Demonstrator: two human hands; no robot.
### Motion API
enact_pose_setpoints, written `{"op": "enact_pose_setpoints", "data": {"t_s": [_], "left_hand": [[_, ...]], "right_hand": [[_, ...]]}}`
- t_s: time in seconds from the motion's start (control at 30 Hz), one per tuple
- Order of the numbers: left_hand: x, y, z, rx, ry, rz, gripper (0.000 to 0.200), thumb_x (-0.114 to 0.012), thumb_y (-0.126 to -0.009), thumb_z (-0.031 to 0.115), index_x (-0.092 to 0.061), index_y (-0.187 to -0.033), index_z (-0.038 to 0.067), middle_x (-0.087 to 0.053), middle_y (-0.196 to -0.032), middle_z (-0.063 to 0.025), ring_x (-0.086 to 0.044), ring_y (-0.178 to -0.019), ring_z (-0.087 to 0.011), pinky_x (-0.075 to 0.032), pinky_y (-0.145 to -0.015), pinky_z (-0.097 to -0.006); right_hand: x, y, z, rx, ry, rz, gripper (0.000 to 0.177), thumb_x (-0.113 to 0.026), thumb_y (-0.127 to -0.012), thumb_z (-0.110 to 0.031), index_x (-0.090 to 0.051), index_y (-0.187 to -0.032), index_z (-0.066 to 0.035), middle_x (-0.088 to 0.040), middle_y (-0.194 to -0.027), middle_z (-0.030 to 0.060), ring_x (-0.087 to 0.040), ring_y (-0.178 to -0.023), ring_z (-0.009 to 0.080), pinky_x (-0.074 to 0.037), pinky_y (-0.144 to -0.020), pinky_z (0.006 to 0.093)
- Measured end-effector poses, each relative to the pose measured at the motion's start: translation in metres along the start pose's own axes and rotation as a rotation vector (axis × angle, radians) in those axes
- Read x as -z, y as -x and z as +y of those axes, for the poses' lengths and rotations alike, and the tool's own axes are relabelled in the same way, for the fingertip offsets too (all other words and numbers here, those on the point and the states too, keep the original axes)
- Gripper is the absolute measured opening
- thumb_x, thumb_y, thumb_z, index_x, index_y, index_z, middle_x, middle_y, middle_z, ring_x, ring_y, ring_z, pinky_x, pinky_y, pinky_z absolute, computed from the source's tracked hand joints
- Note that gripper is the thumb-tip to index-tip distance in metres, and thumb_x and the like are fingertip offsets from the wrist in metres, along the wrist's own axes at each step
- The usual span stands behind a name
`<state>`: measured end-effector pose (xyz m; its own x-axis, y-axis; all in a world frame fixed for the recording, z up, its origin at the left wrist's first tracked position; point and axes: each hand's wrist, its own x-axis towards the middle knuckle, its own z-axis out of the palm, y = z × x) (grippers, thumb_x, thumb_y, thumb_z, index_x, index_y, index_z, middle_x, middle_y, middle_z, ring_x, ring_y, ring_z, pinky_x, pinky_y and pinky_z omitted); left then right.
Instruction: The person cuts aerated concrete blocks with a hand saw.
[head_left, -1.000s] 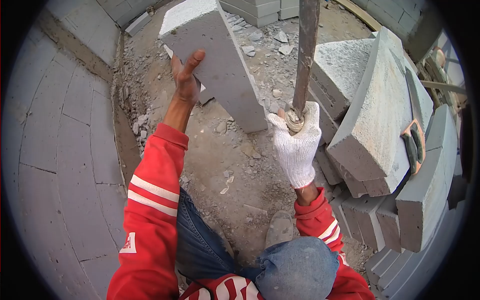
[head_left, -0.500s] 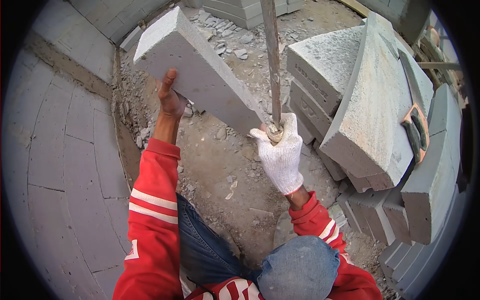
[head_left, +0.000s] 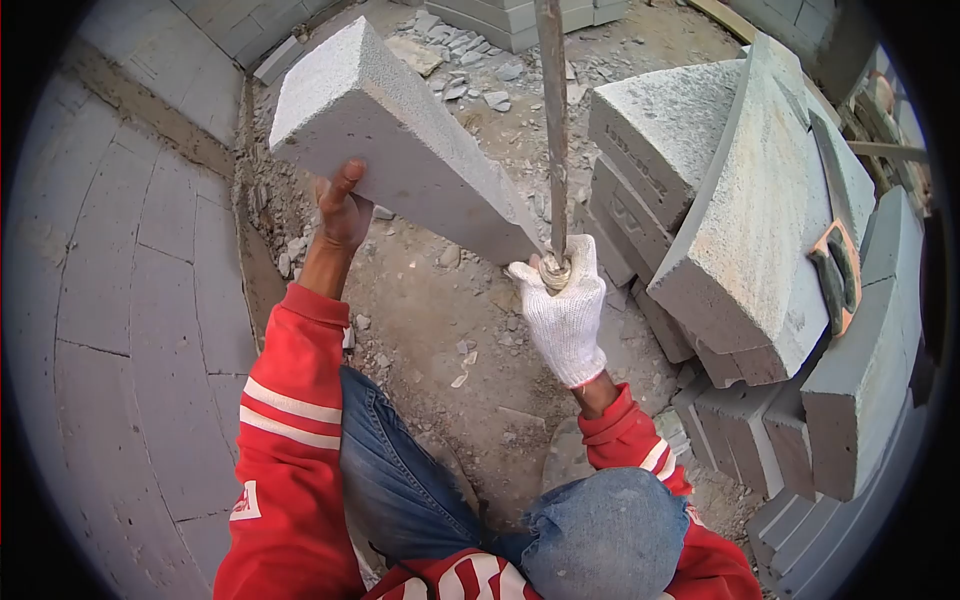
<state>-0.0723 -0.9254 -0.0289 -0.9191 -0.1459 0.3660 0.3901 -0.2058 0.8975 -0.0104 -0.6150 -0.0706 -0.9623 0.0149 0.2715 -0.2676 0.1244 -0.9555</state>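
My bare left hand (head_left: 343,208) is closed on a long pale grey concrete block (head_left: 420,165), thumb on the near face, other fingers hidden behind or beneath it. The block tilts, its far left end raised and its right end down by my right hand. My right hand (head_left: 563,315), in a white knit glove, grips the wrapped, cord-like end of a long narrow bar (head_left: 556,130). This bar stands upright and runs out of the top of the view. The glove's thumb side is right at the block's lower end.
Curved grey blocks (head_left: 735,225) are stacked at the right, with an orange and black handsaw (head_left: 836,275) on them. A block wall (head_left: 140,300) curves along the left. Broken chips (head_left: 470,60) litter the dirt floor (head_left: 420,300). My bent knee (head_left: 605,530) is below.
The block's raised end has tipped slightly, showing more of its top face. My left hand is slightly lower, and the view has shifted a little. Both hands keep their holds.
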Motion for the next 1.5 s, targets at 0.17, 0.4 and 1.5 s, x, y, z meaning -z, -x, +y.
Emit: {"op": "enact_pose_setpoints", "data": {"t_s": [0.17,0.4,1.5], "left_hand": [[-0.012,0.0,0.003,-0.016,-0.042,0.011,0.069,-0.08,-0.088,0.044,-0.056,-0.139,0.004,-0.064,-0.131,-0.007,-0.06,-0.123,-0.0254,-0.046,-0.109,-0.0434],[-0.007,-0.005,0.004,0.035,-0.038,0.002,0.07,-0.08,-0.088,0.043,-0.055,-0.14,0.003,-0.063,-0.13,-0.007,-0.06,-0.123,-0.0257,-0.046,-0.109,-0.0444],[-0.024,-0.011,0.008,-0.073,-0.028,0.089,0.069,-0.078,-0.091,0.042,-0.053,-0.141,0.002,-0.062,-0.13,-0.0092,-0.059,-0.125,-0.026,-0.046,-0.109,-0.0452]], "right_hand": [[0.009,0.002,0.04,-0.083,0.268,-0.299,0.042,-0.081,-0.088,-0.018,-0.052,-0.112,0.001,-0.067,-0.077,0.023,-0.074,-0.078,0.0417,-0.055,-0.063,0.043],[0.017,-0.013,-0.042,0.101,0.048,-0.033,0.036,-0.08,-0.092,-0.018,-0.052,-0.104,0.0,-0.06,-0.069,0.015,-0.061,-0.059,0.0264,-0.051,-0.058,0.0361],[-0.006,0.006,0.044,-0.042,0.199,-0.17,0.034,-0.081,-0.087,-0.014,-0.055,-0.105,0.0,-0.069,-0.078,0.0209,-0.074,-0.076,0.0399,-0.057,-0.066,0.0411]]}}
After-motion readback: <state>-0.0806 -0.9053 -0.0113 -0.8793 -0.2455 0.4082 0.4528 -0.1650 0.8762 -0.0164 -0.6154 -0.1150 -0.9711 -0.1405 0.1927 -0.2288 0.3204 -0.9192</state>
